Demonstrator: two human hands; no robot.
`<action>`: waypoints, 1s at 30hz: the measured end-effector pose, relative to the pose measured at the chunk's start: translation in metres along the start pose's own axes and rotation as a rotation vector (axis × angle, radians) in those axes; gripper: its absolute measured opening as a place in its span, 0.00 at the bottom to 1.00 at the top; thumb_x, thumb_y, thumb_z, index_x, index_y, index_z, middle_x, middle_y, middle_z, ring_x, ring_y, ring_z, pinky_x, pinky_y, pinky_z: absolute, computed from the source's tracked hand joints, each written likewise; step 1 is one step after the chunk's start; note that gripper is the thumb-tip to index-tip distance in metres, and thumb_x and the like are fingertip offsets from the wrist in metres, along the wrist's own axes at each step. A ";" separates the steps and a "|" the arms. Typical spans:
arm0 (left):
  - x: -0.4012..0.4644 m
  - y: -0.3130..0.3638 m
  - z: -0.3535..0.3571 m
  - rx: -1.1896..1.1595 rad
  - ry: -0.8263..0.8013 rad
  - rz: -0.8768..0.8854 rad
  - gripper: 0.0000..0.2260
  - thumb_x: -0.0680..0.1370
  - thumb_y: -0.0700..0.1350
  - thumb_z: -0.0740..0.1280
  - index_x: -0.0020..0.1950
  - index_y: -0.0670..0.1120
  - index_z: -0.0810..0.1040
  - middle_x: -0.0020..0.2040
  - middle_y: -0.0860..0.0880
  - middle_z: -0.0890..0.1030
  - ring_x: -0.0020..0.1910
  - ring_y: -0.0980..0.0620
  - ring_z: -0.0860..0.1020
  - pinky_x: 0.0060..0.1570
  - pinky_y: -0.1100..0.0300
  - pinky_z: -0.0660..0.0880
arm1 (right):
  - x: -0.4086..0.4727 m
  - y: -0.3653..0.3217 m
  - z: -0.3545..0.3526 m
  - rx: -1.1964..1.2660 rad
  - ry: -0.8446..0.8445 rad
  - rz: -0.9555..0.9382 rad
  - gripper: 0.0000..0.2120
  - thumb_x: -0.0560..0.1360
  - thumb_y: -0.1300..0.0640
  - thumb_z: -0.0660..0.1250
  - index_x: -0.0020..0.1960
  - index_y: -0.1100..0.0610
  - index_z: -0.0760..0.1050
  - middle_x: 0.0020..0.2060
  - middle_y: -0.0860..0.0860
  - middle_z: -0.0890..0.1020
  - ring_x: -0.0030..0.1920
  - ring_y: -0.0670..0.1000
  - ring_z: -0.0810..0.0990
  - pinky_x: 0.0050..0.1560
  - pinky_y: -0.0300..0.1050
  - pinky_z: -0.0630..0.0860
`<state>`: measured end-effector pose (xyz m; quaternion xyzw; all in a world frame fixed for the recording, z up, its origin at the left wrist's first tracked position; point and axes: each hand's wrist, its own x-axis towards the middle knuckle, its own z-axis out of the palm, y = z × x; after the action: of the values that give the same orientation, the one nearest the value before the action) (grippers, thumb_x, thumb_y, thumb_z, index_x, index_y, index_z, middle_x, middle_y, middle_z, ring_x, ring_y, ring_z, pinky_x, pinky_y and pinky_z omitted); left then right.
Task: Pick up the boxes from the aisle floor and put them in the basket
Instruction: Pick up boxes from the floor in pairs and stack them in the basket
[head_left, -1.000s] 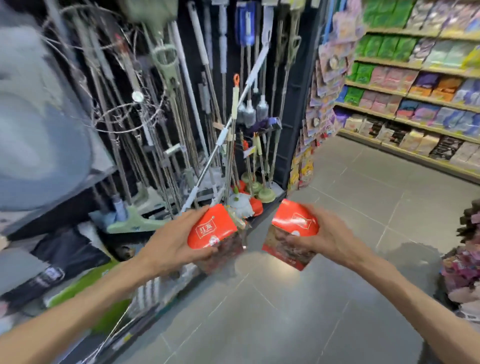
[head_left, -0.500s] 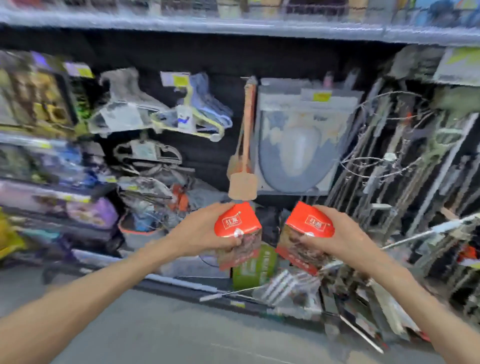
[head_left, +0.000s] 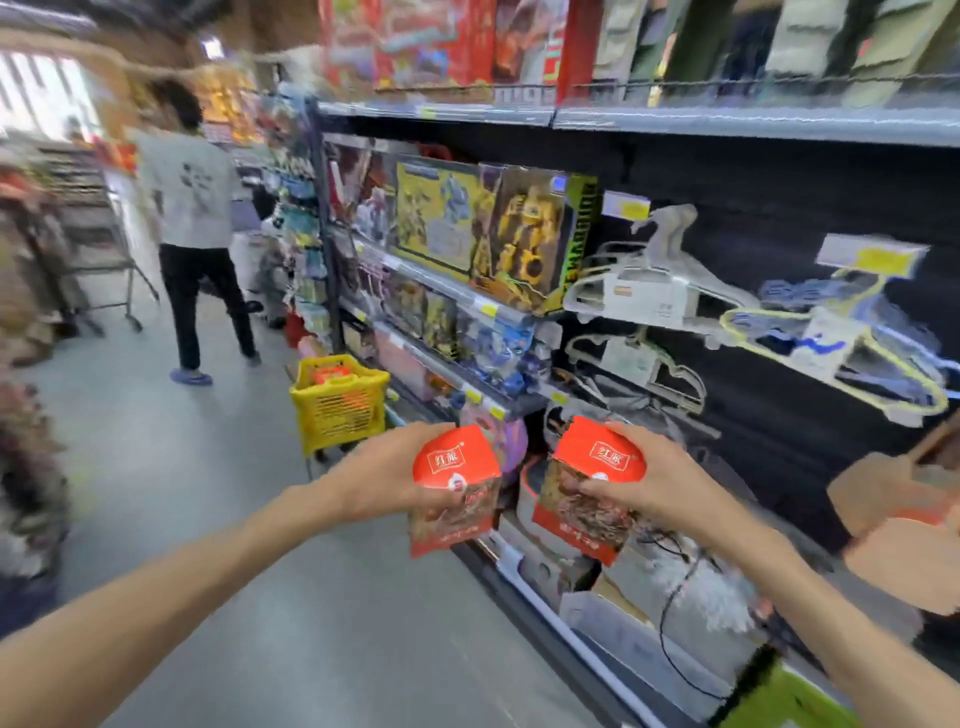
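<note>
My left hand (head_left: 387, 475) grips a red box (head_left: 454, 488) with a food picture on its front, held at chest height. My right hand (head_left: 657, 486) grips a second, matching red box (head_left: 592, 499) just to the right of the first. The two boxes are a little apart and tilted toward each other. A yellow plastic basket (head_left: 337, 410) stands on the aisle floor ahead, beside the shelf foot, with red items showing inside it. Both hands are well short of the basket.
Shelving (head_left: 519, 312) with toy boxes and hangers runs along the right side. A person (head_left: 195, 234) in a light shirt stands in the aisle beyond the basket, near a wire trolley (head_left: 98, 249). Grey floor (head_left: 208, 545) lies between me and the basket.
The view has swung left, from the mop rack and the hanger shelf to looking down the aisle. The yellow basket and the person have come into view. Both hands still hold their boxes.
</note>
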<state>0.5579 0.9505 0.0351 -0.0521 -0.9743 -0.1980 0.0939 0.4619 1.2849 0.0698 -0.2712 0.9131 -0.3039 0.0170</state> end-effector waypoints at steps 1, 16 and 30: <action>-0.003 -0.026 -0.012 0.009 0.012 -0.037 0.42 0.66 0.71 0.70 0.75 0.53 0.65 0.66 0.54 0.76 0.61 0.54 0.75 0.59 0.58 0.73 | 0.026 -0.015 0.015 0.001 -0.036 -0.026 0.44 0.59 0.26 0.74 0.69 0.42 0.66 0.57 0.42 0.75 0.51 0.43 0.78 0.51 0.48 0.80; 0.023 -0.364 -0.128 0.030 0.184 -0.499 0.39 0.67 0.70 0.71 0.74 0.56 0.66 0.65 0.56 0.75 0.60 0.54 0.75 0.60 0.52 0.74 | 0.397 -0.209 0.231 0.075 -0.351 -0.415 0.44 0.59 0.26 0.74 0.69 0.43 0.67 0.55 0.41 0.78 0.49 0.40 0.79 0.47 0.42 0.80; 0.136 -0.655 -0.242 0.045 0.278 -0.632 0.37 0.71 0.65 0.72 0.75 0.53 0.65 0.64 0.55 0.74 0.58 0.56 0.74 0.57 0.59 0.72 | 0.708 -0.370 0.400 0.129 -0.483 -0.509 0.33 0.59 0.28 0.75 0.57 0.43 0.74 0.45 0.44 0.83 0.43 0.43 0.82 0.47 0.52 0.81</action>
<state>0.3737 0.2635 0.0352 0.2816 -0.9243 -0.2011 0.1610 0.1165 0.4616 0.0478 -0.5525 0.7648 -0.2825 0.1730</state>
